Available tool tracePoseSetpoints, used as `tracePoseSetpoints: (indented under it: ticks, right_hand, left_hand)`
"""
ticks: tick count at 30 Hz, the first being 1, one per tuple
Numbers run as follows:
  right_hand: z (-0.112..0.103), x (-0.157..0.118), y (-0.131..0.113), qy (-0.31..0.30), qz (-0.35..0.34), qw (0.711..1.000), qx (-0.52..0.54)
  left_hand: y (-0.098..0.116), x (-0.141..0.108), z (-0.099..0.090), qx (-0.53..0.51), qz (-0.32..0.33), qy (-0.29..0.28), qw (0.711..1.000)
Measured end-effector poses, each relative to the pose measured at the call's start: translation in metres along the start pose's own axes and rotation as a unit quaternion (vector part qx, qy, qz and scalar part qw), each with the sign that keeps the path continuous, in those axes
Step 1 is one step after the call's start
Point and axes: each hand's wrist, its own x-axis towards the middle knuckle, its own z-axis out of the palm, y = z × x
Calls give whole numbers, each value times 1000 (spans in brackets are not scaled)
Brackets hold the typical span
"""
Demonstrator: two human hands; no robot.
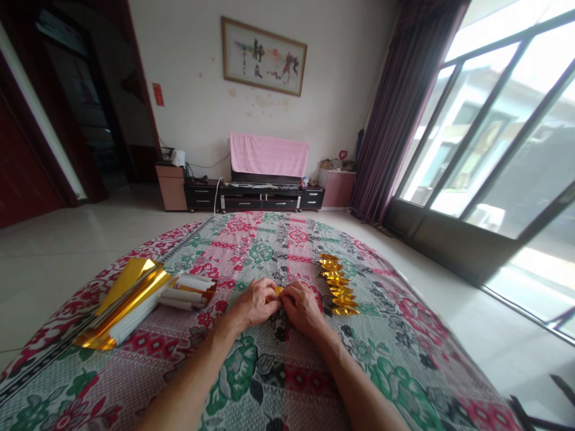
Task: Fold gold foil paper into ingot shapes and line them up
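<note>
Both left hand point(260, 301) and right hand point(300, 304) pinch small gold-foil piece point(279, 291); folded gold-foil row point(338, 281) right of hands, gold-foil sheets point(142, 288) left.

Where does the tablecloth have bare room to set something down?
Free: tablecloth beyond the left hand and right hand, toward the black cabinet; also right of the folded gold pieces. Crowded: left, around the gold foil sheets and white rolls.

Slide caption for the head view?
Left hand and right hand hold gold foil over a flowered cloth; shiny gold pieces line up nearby.
</note>
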Motion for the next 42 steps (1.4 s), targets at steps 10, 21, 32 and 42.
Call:
tracePoseSetpoints:
  ticks: [10, 21, 32, 42]
  right_hand:
    - [0, 1, 0, 11, 1, 1000, 3]
    - [-2, 1, 0, 8, 5, 1000, 15]
    - [-1, 1, 5, 18, -6, 998, 53]
    - [-1, 2, 10, 23, -13, 997, 69]
  left_hand:
    - [5, 2, 6, 42, -13, 33, 998]
    - [0, 5, 14, 44, -51, 38, 997]
    - [5, 4, 14, 68, -51, 40, 996]
    - [10, 4, 15, 100, -52, 50, 992]
